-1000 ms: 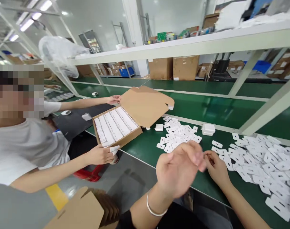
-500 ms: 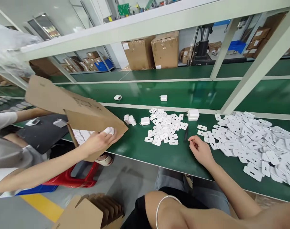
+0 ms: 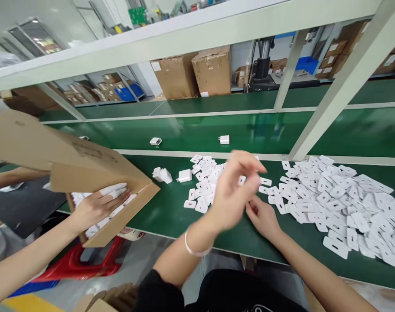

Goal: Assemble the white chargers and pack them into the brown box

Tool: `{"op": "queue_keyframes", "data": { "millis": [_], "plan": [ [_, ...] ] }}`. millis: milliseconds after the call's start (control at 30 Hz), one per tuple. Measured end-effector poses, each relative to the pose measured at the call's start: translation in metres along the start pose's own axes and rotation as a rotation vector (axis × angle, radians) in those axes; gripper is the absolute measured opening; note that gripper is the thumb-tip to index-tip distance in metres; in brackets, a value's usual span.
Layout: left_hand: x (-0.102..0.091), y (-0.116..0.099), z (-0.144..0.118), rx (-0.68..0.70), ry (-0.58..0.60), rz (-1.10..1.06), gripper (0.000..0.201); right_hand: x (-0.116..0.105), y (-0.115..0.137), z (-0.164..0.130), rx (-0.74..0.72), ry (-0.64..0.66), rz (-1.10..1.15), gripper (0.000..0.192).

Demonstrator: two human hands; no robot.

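My left hand, with a white bracelet on its wrist, is raised over the green bench. Its fingers are curved and apart from the thumb, slightly blurred, with nothing visible in them. Close behind it my right hand rests low over the bench, fingers curled together; whatever they may hold is hidden. Left of my hands lies a small pile of flat white slotted plates, partly covered by my left hand. A much larger heap of the same plates spreads to the right. A white plug adapter lies beside the small pile.
At left, a co-worker's hand reaches into an open cardboard box of white pieces. More adapters lie near it, and another adapter sits beyond the ledge. A slanted metal post rises behind the right heap.
My left hand has come up from my lap to above the bench. My right hand stays low and curled. The co-worker's hand moved into the box, which now tilts more open toward me.
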State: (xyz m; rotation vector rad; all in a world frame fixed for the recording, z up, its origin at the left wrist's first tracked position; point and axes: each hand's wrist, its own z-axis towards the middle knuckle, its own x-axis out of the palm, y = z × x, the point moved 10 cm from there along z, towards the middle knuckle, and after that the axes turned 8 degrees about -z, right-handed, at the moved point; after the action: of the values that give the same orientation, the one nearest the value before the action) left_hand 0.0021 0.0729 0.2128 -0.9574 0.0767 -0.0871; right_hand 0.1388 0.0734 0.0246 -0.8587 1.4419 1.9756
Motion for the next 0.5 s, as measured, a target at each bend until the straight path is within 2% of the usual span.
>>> {"op": "queue_keyframes", "data": {
  "millis": [67,100,167,267,367,433,500],
  "plan": [
    [0.000,0.058,0.049,-0.053,-0.049,0.283,0.017,0.003,0.000,-0.001,-0.017,0.022,0.024,0.013],
    [-0.010,0.093,0.074,-0.116,-0.078,0.476,0.024,0.005,0.000,-0.002,-0.022,0.025,0.038,0.013],
    [-0.021,0.177,0.116,-0.381,0.113,0.822,0.051,0.007,0.000,-0.005,-0.033,0.019,0.056,0.014],
    [-0.022,0.255,0.153,-0.491,0.269,0.867,0.071,0.008,0.004,-0.008,-0.076,0.000,0.048,0.016],
    [-0.005,0.296,0.157,-0.534,0.355,0.807,0.065,0.000,0.007,-0.009,-0.106,-0.066,0.008,0.018],
    [0.004,0.306,0.154,-0.522,0.363,0.743,0.052,-0.011,0.006,-0.008,-0.105,-0.144,-0.006,0.019],
    [0.007,0.305,0.153,-0.502,0.330,0.658,0.043,-0.028,0.002,-0.008,-0.087,-0.229,-0.007,0.019]
  ]
}}
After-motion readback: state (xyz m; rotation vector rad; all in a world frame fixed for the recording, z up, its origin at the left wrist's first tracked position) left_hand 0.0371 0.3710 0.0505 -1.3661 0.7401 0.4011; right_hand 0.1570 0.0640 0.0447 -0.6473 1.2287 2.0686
